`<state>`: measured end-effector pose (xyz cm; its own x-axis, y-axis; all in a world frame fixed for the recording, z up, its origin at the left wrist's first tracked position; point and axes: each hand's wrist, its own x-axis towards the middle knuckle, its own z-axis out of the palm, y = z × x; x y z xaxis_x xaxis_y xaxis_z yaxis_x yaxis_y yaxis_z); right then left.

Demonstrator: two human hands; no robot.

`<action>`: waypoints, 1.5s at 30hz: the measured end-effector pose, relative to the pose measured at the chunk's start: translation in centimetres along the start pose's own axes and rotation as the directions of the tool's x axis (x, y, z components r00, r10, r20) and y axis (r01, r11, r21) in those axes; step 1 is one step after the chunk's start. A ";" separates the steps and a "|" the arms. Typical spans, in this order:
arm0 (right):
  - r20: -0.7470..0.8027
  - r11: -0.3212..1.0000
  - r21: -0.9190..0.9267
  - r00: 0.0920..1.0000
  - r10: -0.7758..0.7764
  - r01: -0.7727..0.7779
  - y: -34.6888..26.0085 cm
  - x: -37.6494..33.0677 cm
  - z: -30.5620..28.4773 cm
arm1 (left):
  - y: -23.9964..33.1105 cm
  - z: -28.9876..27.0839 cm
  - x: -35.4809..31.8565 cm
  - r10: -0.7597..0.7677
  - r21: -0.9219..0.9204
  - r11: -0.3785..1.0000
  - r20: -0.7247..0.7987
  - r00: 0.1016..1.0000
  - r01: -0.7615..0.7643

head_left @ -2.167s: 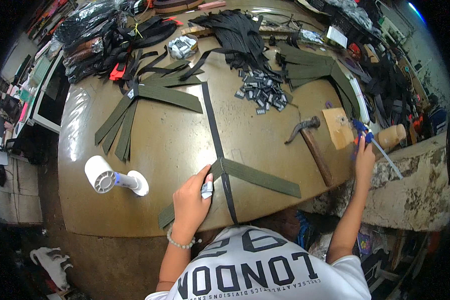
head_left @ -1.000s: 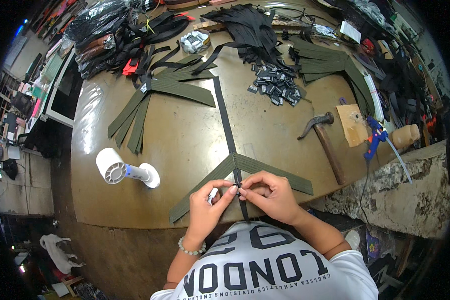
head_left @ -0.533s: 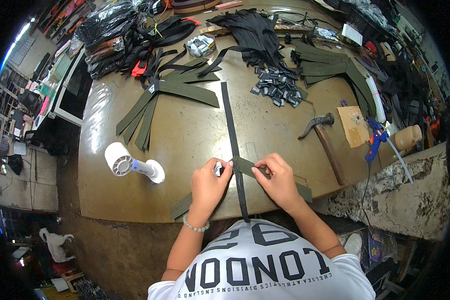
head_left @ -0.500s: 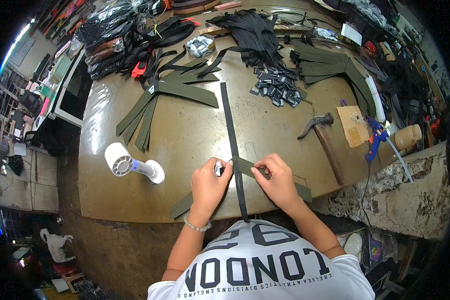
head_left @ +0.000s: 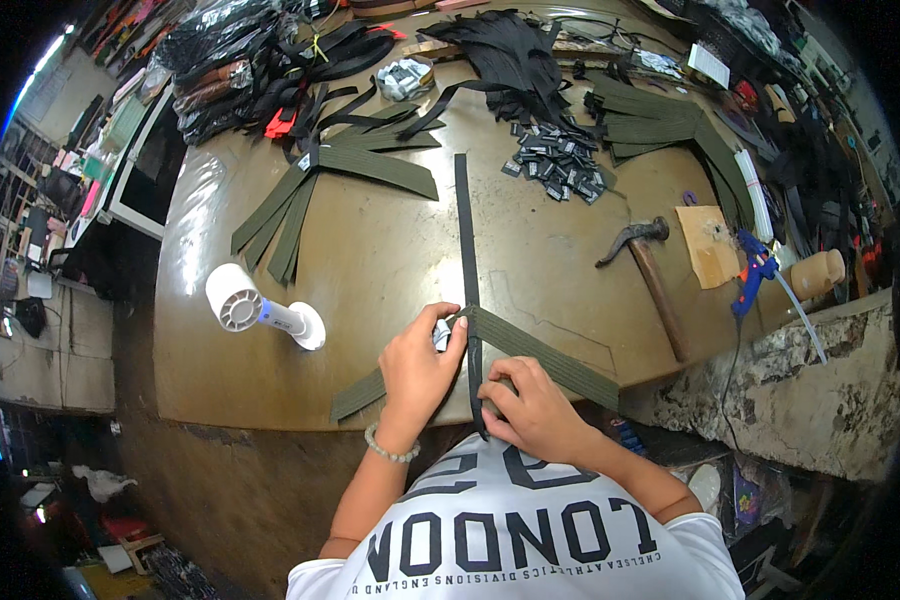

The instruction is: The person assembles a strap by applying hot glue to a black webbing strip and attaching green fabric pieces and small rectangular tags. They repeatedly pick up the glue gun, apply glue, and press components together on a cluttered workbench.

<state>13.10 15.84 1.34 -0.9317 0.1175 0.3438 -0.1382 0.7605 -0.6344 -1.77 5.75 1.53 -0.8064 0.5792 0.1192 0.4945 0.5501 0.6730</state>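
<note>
An olive-green webbing strap point(head_left: 545, 357) lies bent at an angle near the table's front edge, its peak over a black strap point(head_left: 467, 235) that runs straight from mid-table toward my shirt. My left hand point(head_left: 417, 365) pinches the green strap close to that peak, thumb on top. A small white piece point(head_left: 441, 335), too hidden to name, shows between its fingers. Lower down, my right hand point(head_left: 530, 408) has its fingers curled on the near part of the black strap, just in front of my shirt.
On the left stands a white handheld fan point(head_left: 260, 312), with a bundle of green straps point(head_left: 370, 168) beyond it. Small black tags point(head_left: 555, 165) are piled behind. To the right are a hammer point(head_left: 650, 280), a blue glue gun point(head_left: 753, 275) and more green straps point(head_left: 655, 130).
My right hand has let go of the green strap's right arm and moved down and left to the black strap's near part. My left hand keeps its hold at the bend.
</note>
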 end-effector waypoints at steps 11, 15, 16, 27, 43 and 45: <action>0.069 0.987 -0.037 0.986 -0.151 0.153 2.8 4.2 -1.4 | -1.1 -0.4 0.0 0.109 -0.111 0.989 0.051 0.993 -0.103; 0.072 0.982 0.176 0.996 0.060 -0.072 5.1 7.4 -1.7 | -1.2 -0.1 -0.1 0.119 -0.102 0.988 0.005 0.993 -0.118; 0.109 0.965 0.227 0.988 0.109 -0.131 5.6 8.0 -1.7 | -1.2 -0.1 -0.1 0.119 -0.099 0.988 0.010 0.993 -0.117; 0.248 0.841 0.376 0.917 0.312 -0.388 6.4 9.1 -1.5 | -1.3 -0.2 -0.2 0.098 -0.063 0.993 0.033 0.995 -0.096; 0.054 0.842 -0.467 0.942 0.332 -0.270 4.8 9.7 -1.7 | -0.2 -0.2 -0.2 0.161 0.125 0.977 0.099 0.982 -0.172; 0.141 0.879 -0.406 0.933 0.330 -0.250 3.9 7.5 -0.8 | -0.4 -0.2 -0.2 0.167 0.133 0.974 0.112 0.980 -0.181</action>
<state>5.86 20.23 2.02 -0.9626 0.2707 0.0135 0.2477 0.8986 -0.3622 -1.93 5.28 1.38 -0.6714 0.7263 0.1472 0.6710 0.5114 0.5368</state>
